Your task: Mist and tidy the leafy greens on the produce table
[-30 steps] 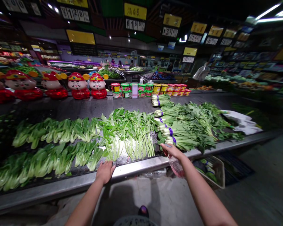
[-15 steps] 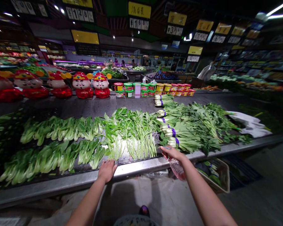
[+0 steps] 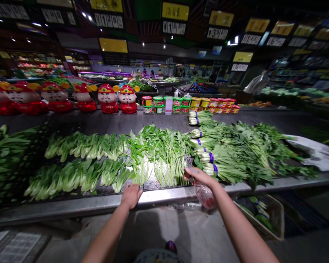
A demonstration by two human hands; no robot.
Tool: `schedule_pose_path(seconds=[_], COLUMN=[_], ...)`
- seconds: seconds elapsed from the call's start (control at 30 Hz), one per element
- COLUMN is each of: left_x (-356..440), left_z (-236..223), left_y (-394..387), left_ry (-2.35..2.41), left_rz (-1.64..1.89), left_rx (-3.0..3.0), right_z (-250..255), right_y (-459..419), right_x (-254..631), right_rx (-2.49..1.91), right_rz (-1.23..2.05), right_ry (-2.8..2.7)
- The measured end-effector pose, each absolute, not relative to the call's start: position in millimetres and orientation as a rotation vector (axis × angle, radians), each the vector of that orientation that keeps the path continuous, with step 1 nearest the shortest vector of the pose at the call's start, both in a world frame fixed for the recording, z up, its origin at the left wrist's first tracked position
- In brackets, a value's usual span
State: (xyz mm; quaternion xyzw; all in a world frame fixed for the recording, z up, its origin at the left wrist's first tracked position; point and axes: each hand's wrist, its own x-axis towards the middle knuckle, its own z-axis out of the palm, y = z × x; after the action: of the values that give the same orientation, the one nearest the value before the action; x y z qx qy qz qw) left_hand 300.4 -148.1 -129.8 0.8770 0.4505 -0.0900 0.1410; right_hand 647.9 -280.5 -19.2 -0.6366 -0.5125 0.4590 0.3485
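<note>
My left hand rests on the metal rim of a vegetable display counter, fingers curled over its edge, holding nothing. My right hand is closed round the top of a clear plastic bottle that hangs below it, in front of the rim. Just ahead of the right hand lie long-stemmed greens. Bundles of leafy greens tied with purple bands lie to its right. Rows of bok choy stretch to the left.
Red figurines and coloured tubs line the counter's far side. A white cloth lies at the right end. A crate with greens stands on the floor under the counter. Price signs hang overhead.
The view has shifted left, so the counter and greens sit further right in frame. Both hands keep their places on the rim and the bottle.
</note>
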Motion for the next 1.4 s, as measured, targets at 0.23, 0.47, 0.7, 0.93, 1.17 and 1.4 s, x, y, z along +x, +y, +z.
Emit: schedule_pose_path(seconds=[0.23, 0.47, 0.7, 0.93, 1.17, 1.4], left_x=[300, 300, 299, 299, 301, 301], left_z=[-131, -132, -137, -135, -127, -129], left_y=[-149, -149, -149, -149, -151, -150], left_ry=[1.309, 1.312, 1.314, 1.315, 1.324, 1.32], left_rz=[-0.229, -0.228, -0.201, -0.21, -0.26, -0.238], left_rx=[2.519, 2.505, 2.508, 2.513, 2.508, 2.506], right_z=[-37, -31, -8, 12, 1, 14], right_y=[-273, -268, -248, -223, -210, -196], right_x=[635, 640, 634, 650, 666, 672], right_rx=[-1.715, -1.675, -1.667, -1.664, -1.718, -1.723], right_rz=[1.272, 1.014, 0.846, 0.651, 0.667, 0.578], right_ry=[-1.391, -1.471, -1.202, -1.145, -1.121, -1.262])
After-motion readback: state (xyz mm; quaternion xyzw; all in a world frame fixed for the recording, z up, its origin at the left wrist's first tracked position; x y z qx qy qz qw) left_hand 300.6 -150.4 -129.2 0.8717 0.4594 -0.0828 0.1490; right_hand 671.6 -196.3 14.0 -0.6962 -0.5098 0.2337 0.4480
